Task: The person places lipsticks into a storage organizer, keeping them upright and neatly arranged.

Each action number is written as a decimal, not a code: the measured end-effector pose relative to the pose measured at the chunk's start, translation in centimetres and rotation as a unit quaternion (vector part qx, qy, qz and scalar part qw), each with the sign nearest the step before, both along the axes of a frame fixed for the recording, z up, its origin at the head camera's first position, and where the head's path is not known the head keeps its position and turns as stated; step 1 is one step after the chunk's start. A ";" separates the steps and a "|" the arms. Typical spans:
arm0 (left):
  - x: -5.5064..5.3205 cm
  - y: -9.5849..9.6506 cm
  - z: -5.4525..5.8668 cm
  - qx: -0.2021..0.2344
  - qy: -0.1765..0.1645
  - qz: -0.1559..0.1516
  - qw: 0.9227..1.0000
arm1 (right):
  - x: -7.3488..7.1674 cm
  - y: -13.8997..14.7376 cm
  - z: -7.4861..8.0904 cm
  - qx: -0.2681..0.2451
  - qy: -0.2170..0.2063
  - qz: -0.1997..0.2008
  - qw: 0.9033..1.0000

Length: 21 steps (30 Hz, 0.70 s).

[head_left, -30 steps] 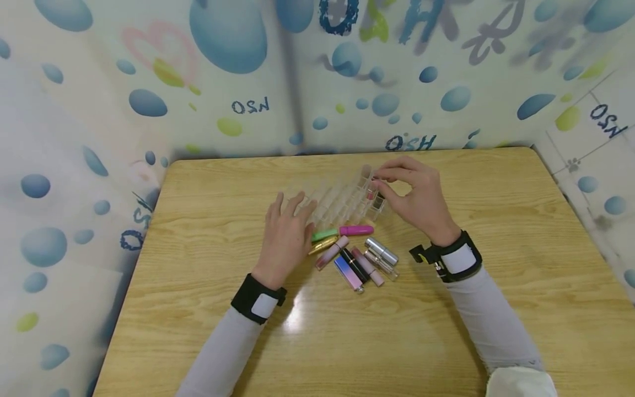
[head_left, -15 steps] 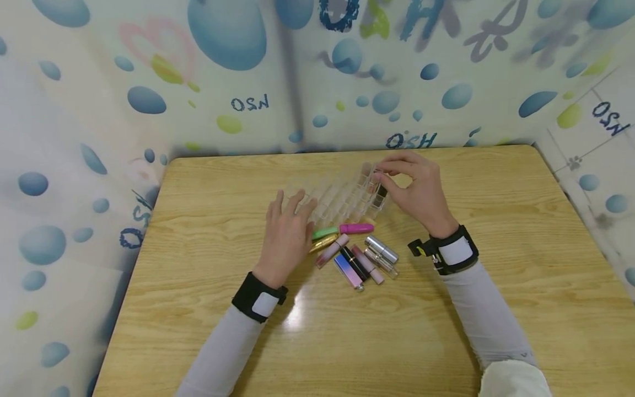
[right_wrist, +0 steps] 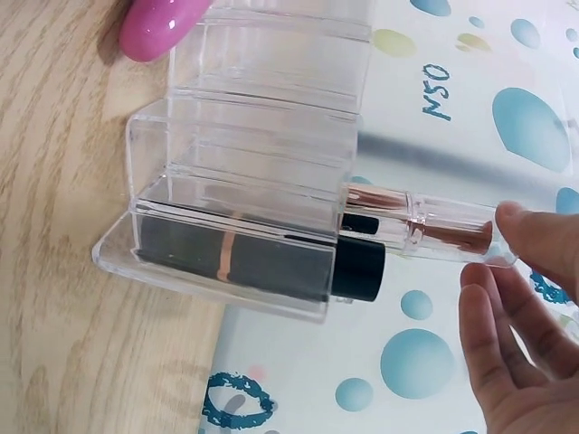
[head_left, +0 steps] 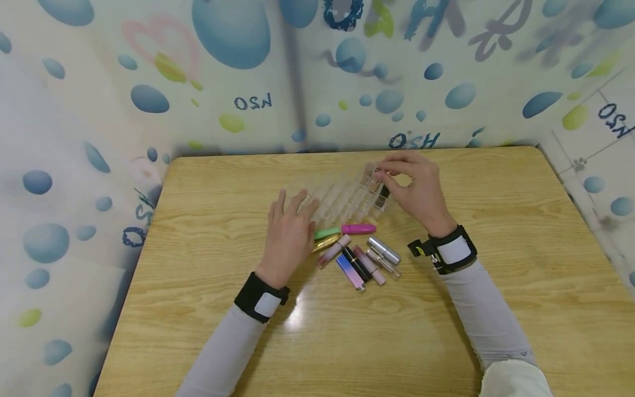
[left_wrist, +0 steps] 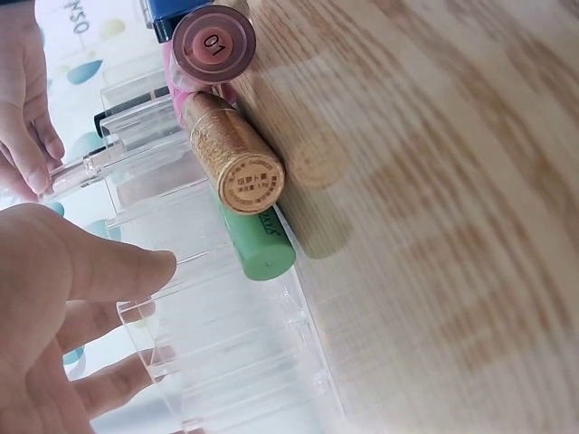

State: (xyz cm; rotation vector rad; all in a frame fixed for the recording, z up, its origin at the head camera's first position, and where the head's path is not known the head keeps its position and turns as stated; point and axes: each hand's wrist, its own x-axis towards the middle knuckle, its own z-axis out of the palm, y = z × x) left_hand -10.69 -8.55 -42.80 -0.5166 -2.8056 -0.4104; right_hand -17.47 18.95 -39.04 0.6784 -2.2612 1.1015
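A clear tiered lipstick organizer (head_left: 337, 204) stands at the back middle of the table. My right hand (head_left: 414, 190) is at its right end. In the right wrist view, thumb and fingertips pinch the end of a clear lipstick tube (right_wrist: 443, 224) with a copper-coloured core, its other end at a slot's opening. A black lipstick (right_wrist: 357, 269) with a copper band sits in the end slot beside it. My left hand (head_left: 288, 237) rests on the organizer's left part, fingers spread; in the left wrist view the thumb (left_wrist: 136, 271) lies along its clear wall.
In front of the organizer lie a magenta tube (head_left: 359, 229), a green tube (head_left: 327, 233), a gold tube (head_left: 326, 243), a blue-pink lipstick (head_left: 350, 272), a black tube (head_left: 356, 264), a silver tube (head_left: 384, 250) and several more. A patterned wall (head_left: 208, 127) rises behind the table.
My right hand stays at the organizer's right end, its wrist shifted slightly away from me. The black lipstick in the end slot shows more clearly. My left hand has hardly moved.
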 end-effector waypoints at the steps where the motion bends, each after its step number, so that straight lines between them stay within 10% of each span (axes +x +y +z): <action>1: 0.0 0.0 0.0 0.000 0.001 0.000 1.000 | 0.0 0.0 -0.1 -0.001 -0.002 0.002 1.000; 21: -0.2 0.0 -0.2 -0.006 0.014 -0.008 1.000 | -0.1 0.0 -1.2 0.023 -0.026 -0.002 0.999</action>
